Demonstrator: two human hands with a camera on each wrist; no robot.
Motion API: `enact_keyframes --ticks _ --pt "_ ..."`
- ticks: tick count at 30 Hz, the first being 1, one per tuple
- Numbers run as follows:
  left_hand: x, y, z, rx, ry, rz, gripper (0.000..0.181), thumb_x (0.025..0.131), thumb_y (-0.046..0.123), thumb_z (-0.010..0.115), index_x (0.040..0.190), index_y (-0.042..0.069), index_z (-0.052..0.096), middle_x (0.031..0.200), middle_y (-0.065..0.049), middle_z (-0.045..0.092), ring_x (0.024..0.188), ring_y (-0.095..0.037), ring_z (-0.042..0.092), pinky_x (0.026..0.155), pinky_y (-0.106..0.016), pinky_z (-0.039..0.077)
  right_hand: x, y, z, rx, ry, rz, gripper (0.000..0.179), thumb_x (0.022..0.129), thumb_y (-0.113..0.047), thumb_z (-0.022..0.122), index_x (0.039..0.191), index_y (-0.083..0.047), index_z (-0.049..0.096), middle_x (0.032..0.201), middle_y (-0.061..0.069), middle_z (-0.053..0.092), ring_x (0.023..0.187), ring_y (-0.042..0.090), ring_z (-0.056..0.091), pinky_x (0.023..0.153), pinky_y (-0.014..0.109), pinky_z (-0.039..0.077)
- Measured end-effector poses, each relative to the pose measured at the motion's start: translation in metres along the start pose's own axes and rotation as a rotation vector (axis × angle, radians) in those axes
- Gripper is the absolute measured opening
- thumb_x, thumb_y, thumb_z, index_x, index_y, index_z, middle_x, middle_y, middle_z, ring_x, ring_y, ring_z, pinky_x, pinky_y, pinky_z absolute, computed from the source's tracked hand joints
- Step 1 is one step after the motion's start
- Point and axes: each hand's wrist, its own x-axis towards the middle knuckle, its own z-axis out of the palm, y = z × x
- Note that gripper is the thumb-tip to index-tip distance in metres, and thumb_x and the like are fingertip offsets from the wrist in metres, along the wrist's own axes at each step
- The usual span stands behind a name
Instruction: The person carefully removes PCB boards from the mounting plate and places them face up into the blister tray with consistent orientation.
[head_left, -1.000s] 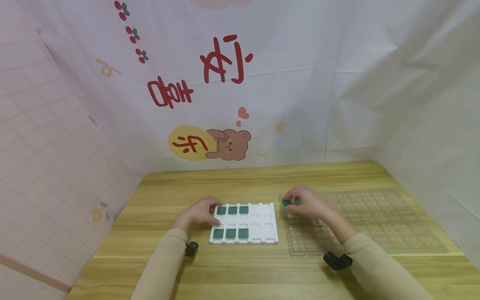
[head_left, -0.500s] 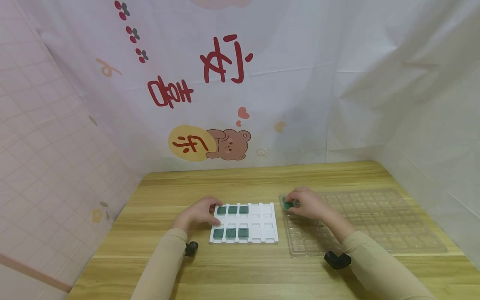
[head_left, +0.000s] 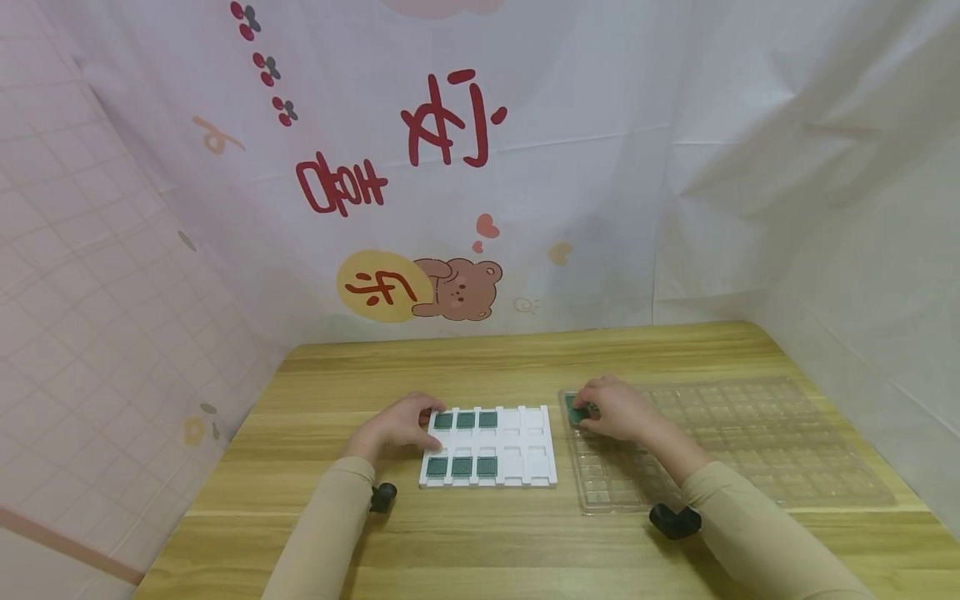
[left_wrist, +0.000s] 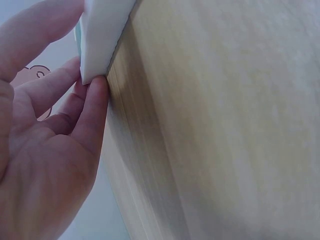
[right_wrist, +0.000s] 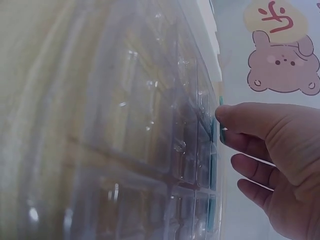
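A white tray point(head_left: 498, 444) with two rows of pockets lies on the table; several green circuit boards point(head_left: 462, 467) fill its left-hand pockets. Along the tray's left end, my left hand point(head_left: 402, 422) grips the edge, fingers at the far corner and thumb nearer the front. The left wrist view has the fingertips against the white tray end point(left_wrist: 102, 45). Over the far left pocket of a clear plastic tray point(head_left: 750, 433), my right hand point(head_left: 618, 410) pinches a green circuit board point(head_left: 575, 412). From the right wrist, a thin green edge point(right_wrist: 222, 131) shows at the fingertips.
The wooden table point(head_left: 480, 542) runs back to a white printed curtain point(head_left: 585, 167). Black camera mounts sit at the left wrist point(head_left: 383, 498) and the right wrist point(head_left: 675, 522). Further green pieces point(right_wrist: 212, 210) show in the clear tray's pockets from the right wrist.
My right hand has moved slightly right and down, and the board it pinches now lies flatter in the clear tray's corner pocket. The left hand and white tray have stayed put.
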Motion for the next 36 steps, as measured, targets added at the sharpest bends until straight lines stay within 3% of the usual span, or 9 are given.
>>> enact_keyframes --ticks 13,36 --pt "-0.0002 0.0010 -0.0005 0.019 -0.005 0.014 0.065 0.071 0.013 0.090 0.128 -0.001 0.060 0.123 -0.010 0.056 0.109 -0.025 0.054 0.098 -0.045 0.045 0.0026 0.0058 0.0083 -0.068 0.013 -0.023 0.019 0.079 -0.014 0.083 0.095 -0.011 0.074 0.096 0.002 0.067 0.090 0.026 0.059 0.085 0.045 0.050" --pt "0.0011 0.0013 0.0008 0.023 0.011 -0.010 0.063 0.070 0.013 0.091 0.125 0.002 0.063 0.121 -0.008 0.058 0.108 -0.023 0.054 0.099 -0.044 0.045 0.0020 0.0040 0.0082 -0.059 -0.001 0.003 0.020 0.079 -0.015 0.083 0.096 -0.013 0.074 0.097 0.000 0.066 0.092 0.026 0.059 0.081 0.045 0.051"
